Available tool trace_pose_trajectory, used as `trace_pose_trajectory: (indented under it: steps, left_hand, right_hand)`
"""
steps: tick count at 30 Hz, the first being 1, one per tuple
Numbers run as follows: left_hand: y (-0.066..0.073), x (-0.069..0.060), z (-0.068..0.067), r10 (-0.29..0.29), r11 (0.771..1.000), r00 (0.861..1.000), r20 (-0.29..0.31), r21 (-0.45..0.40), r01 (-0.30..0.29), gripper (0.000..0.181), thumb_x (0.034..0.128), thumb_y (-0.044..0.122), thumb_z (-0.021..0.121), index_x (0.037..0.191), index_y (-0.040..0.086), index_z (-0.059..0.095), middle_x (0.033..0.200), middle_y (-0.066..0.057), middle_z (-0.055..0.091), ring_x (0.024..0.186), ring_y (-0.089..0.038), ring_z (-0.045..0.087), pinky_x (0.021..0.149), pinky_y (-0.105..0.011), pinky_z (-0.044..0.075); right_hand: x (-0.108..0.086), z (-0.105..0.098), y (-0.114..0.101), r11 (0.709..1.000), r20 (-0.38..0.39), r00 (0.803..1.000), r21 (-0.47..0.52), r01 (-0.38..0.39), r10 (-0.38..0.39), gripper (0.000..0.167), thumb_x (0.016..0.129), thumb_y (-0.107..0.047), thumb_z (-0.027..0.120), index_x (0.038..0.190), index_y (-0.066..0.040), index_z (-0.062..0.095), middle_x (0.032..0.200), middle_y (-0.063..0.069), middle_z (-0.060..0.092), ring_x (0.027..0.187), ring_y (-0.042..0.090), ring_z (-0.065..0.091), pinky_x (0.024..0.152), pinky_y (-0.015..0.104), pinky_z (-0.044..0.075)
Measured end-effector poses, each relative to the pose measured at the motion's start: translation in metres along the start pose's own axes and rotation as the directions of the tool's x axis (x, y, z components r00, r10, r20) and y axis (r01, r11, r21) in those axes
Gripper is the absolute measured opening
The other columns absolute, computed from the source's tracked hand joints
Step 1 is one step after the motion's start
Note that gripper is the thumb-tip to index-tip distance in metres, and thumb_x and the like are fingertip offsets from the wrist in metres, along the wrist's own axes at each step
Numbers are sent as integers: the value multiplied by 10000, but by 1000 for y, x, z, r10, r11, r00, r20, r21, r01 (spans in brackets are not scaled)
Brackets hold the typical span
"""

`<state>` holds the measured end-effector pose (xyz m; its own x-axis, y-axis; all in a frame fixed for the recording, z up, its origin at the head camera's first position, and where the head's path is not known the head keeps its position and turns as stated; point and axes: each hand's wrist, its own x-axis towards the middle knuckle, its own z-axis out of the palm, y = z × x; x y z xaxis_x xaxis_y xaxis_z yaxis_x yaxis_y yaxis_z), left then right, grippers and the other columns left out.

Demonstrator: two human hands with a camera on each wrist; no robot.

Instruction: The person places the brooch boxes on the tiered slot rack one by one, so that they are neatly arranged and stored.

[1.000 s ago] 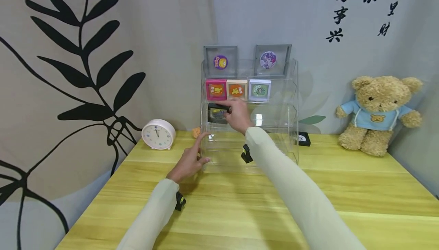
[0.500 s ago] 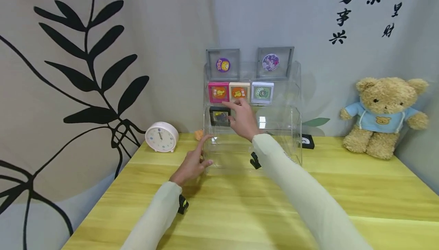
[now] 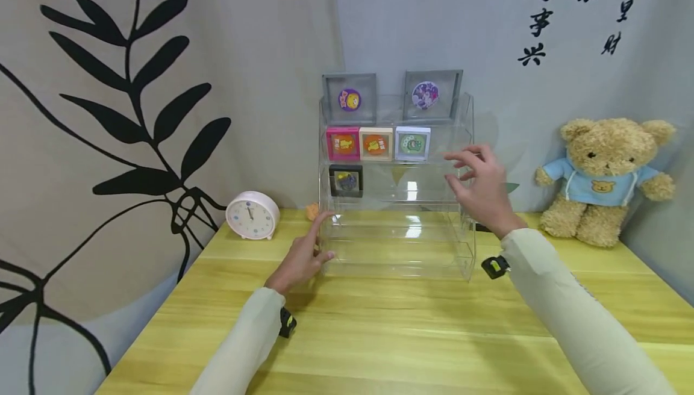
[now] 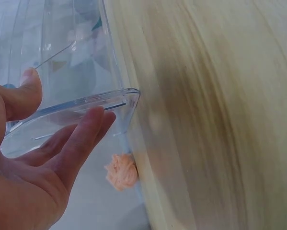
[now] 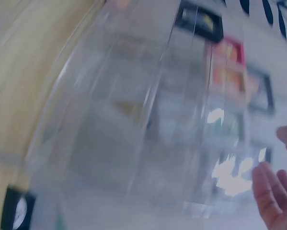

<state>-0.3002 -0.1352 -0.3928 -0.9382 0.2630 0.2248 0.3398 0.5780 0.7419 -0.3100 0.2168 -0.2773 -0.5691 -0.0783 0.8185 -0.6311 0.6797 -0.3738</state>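
Note:
A clear tiered display rack stands on the table. My left hand holds its left side panel; in the left wrist view, thumb and fingers lie on opposite sides of the clear edge. My right hand, fingers loosely bent and holding nothing, is by the rack's right side. A small black frame sits at the left of the tier below the pink frame, cream frame and white frame. Two larger grey frames occupy the top tier.
Another black frame lies right of the rack, mostly hidden by my right hand in the head view. A teddy bear sits far right. On the left are a round clock and a small orange object.
My right hand has let go of the black frame, which stays on its tier, and has moved right to the rack's right side. The left hand keeps its place.

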Motion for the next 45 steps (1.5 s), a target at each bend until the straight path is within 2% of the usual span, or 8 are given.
trace_pose_trajectory:
  steps: [8,13,16,19,22,24,38,45]
  left_hand:
    - [0,-1,1,-18,999,1000,23,-35,18,920,909,29,696,1502,547,221,1033,-227,644,888,-362,720,632,-352,623]
    - [0,-1,3,-16,999,999,35,-50,18,911,916,26,689,1498,549,224,1031,-226,649,874,-344,724,625,-373,624]
    - [0,-2,3,-20,998,999,38,-55,22,900,922,25,682,1502,540,225,1044,-229,632,857,-342,724,615,-392,623]
    - [0,-2,3,-26,998,999,43,-59,28,895,926,25,677,1505,536,223,1058,-230,610,845,-349,722,615,-412,623]
    - [1,-2,3,-23,998,999,50,-63,26,894,925,30,679,1509,528,222,1082,-244,609,840,-352,721,621,-413,625]
    - [1,-2,2,-26,997,998,56,-64,29,896,923,35,683,1516,519,217,1103,-255,614,845,-353,721,630,-412,629]
    - [2,-1,-4,-9,999,998,57,-50,12,879,935,48,678,1513,514,208,1185,-341,584,789,-348,726,593,-411,612]
    - [0,0,-3,-8,999,998,58,-50,11,863,941,45,668,1522,490,211,1176,-328,569,774,-344,719,589,-421,611]
  right_hand:
    - [-31,-36,68,974,-66,979,-102,-200,194,172,940,-34,635,1082,7,723,1093,203,573,838,67,558,677,-20,373]
    - [-45,-37,95,946,69,951,-146,-289,301,227,960,-64,613,1160,5,694,1174,232,580,918,293,625,694,85,465]
    - [-48,-32,111,914,254,879,-164,-372,403,352,984,-114,590,1314,9,601,1300,284,548,1068,433,612,787,358,588]
    - [-51,-25,127,875,442,756,-222,-430,483,504,1003,-168,571,1451,32,456,1428,347,464,1225,517,528,909,609,537]
    - [-56,-16,141,855,565,645,-279,-437,514,600,995,-176,580,1492,82,367,1491,379,384,1331,560,415,1028,667,453]
    - [-60,-12,148,855,608,604,-314,-413,515,611,979,-165,592,1472,122,372,1485,395,377,1340,581,382,1058,680,418]
    - [-63,-5,155,834,684,478,-479,-275,551,610,960,-250,610,1344,205,478,1371,409,496,1248,578,478,1024,647,465]
    - [-66,-1,152,801,675,439,-549,-239,593,665,955,-255,611,1423,167,399,1469,448,280,1297,648,289,1057,727,318]
